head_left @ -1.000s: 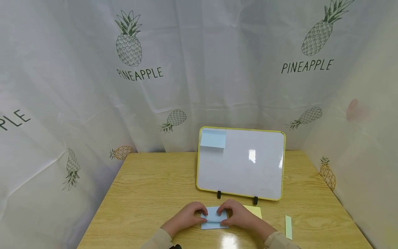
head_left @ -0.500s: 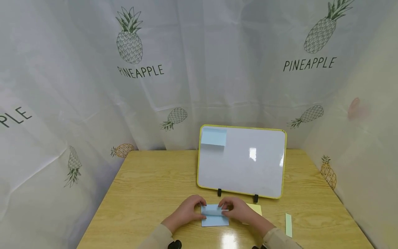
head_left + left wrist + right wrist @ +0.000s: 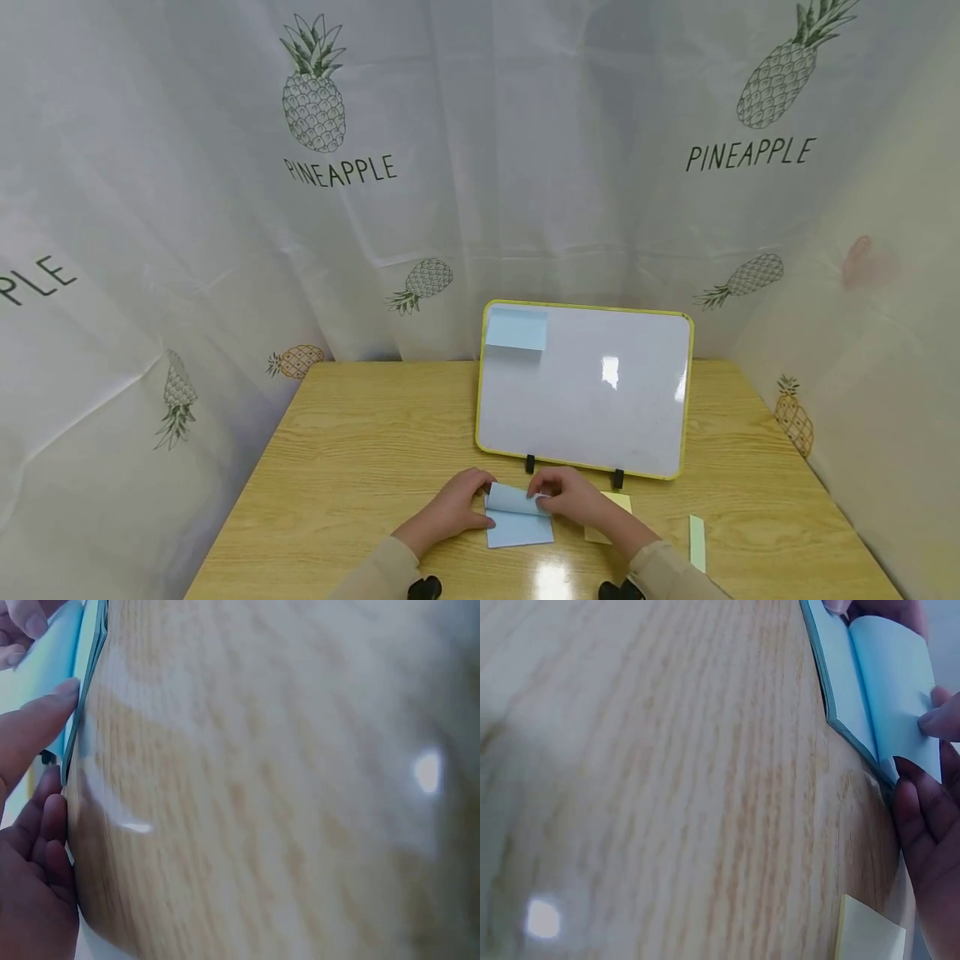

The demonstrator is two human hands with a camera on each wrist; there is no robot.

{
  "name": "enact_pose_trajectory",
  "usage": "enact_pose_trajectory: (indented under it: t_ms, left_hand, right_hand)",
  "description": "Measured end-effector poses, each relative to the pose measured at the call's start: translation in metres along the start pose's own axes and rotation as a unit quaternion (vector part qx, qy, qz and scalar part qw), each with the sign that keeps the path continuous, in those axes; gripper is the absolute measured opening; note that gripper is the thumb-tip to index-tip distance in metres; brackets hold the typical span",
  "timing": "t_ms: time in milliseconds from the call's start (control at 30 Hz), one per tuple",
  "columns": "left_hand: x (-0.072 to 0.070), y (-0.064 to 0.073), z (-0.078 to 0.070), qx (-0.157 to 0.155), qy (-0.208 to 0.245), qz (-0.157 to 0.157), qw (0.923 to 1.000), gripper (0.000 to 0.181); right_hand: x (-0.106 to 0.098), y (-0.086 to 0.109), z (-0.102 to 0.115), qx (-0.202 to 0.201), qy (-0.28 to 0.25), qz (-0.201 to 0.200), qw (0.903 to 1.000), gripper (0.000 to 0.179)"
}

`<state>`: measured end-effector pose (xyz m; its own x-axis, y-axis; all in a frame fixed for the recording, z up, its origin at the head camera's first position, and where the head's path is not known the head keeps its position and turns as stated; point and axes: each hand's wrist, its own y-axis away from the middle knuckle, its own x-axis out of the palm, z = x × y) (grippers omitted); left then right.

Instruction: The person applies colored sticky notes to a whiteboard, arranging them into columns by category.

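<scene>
A blue sticky note pad lies on the table in front of the whiteboard. Its top sheet curls up and back from the pad, as the right wrist view also shows. My right hand pinches that sheet near its right end between thumb and fingers. At the pad's left side, my left hand holds it with the thumb on top and the fingers by the edge. Part of the pad's far edge is hidden behind the lifted sheet.
A whiteboard with a yellow frame stands behind on black feet, a blue note stuck at its upper left. Yellow sticky notes lie partly under my right wrist. Further right is a pale green strip. A pineapple-print curtain surrounds the table.
The top blue sheet has been peeled further up and curled away from me, baring more of the pad. My right hand moved slightly up and right with it; my left stays at the pad.
</scene>
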<state>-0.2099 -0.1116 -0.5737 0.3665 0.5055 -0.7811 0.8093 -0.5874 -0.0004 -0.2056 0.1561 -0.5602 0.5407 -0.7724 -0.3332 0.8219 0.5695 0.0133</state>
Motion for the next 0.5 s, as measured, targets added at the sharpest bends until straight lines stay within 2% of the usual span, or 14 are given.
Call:
enact_pose_trajectory:
  t_ms: [267,500]
  left_hand:
    - [-0.005,0.000,-0.004,-0.001,0.000,0.019,0.9998,0.046]
    - [-0.005,-0.001,-0.002,-0.014,0.005,0.026,0.9995,0.049]
  right_hand:
    - [-0.006,-0.004,-0.007,-0.013,-0.040,0.023,0.9989,0.014]
    - [-0.006,-0.004,-0.011,-0.013,-0.041,0.013,0.9990,0.027]
